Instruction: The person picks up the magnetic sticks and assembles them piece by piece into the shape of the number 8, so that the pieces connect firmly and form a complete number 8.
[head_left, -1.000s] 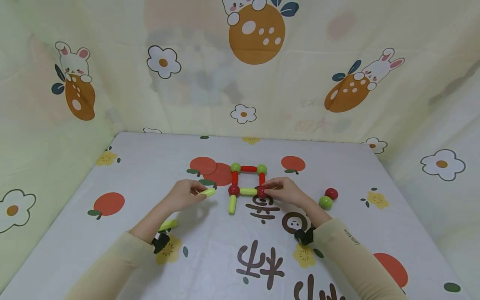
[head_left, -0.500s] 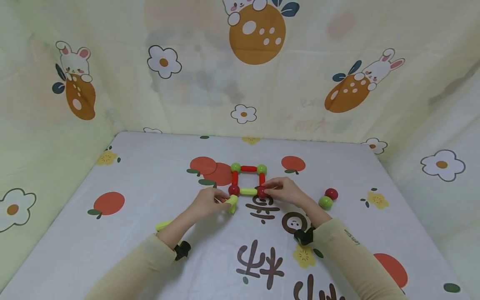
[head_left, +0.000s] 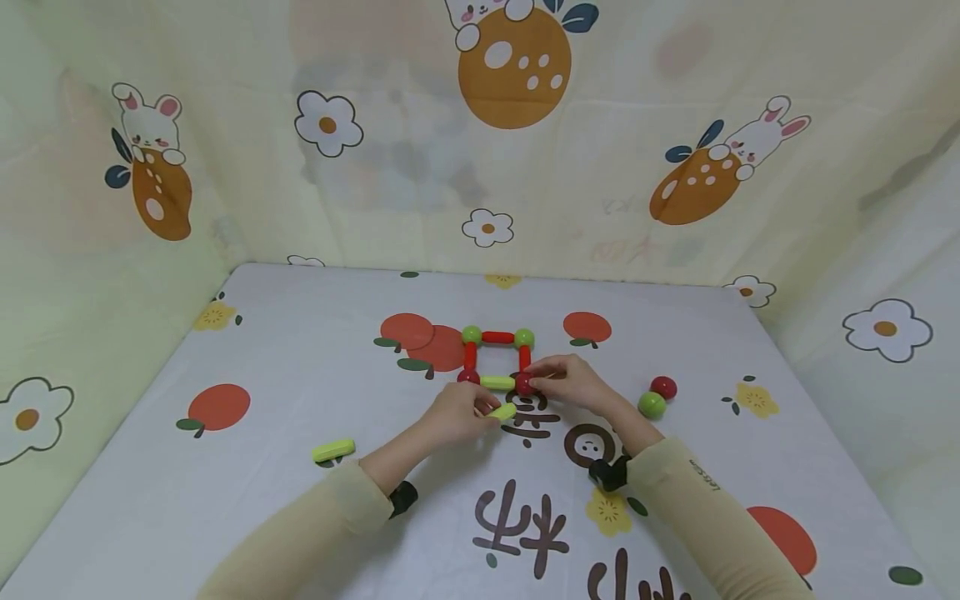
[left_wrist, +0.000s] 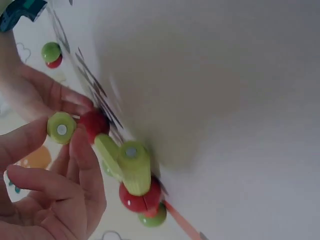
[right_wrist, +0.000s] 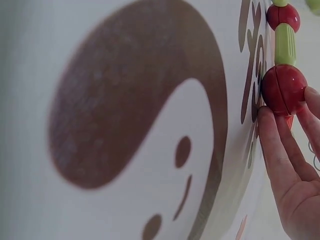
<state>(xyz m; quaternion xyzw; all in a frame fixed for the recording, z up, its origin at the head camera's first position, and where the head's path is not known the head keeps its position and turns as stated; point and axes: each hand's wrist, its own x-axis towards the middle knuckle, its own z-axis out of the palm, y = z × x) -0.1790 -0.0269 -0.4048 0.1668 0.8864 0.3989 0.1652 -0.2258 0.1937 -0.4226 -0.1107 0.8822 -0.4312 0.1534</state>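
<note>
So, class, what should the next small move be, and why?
Probably have the left grip bring its yellow-green rod to the red ball held by the right grip: the other red ball carries an outward rod, while this one shows none.

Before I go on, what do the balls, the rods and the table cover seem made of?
Balls: probably hard plastic, glossy, with bright highlights and a seam line. Rods: likely plastic too, less shiny, with moulded ridges; the grey end disc looks like metal. Table cover: smooth, with printed pictures; fabric or thin vinyl, I can't tell which.
</note>
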